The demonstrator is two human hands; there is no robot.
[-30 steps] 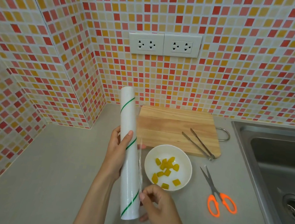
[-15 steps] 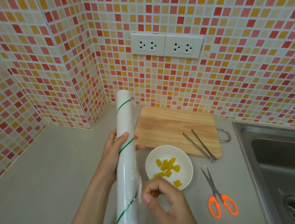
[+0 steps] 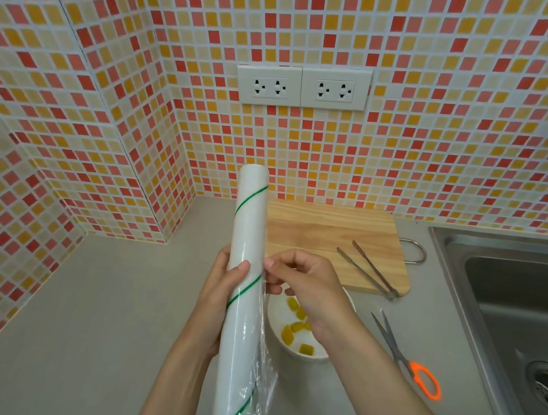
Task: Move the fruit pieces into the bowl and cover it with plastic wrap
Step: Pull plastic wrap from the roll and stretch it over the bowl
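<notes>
Above one bowl [image 3: 273,324], one wrap roll [image 3: 241,307]

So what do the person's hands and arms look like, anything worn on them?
Both are bare. The left hand and right hand have no gloves, rings or watch showing, and the forearms are uncovered to the bottom edge of the picture, with no sleeve in sight. The nails look short and unpainted.

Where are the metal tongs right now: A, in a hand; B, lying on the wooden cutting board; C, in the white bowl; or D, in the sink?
B: the metal tongs lie on the wooden cutting board, beyond the white bowl.
</notes>
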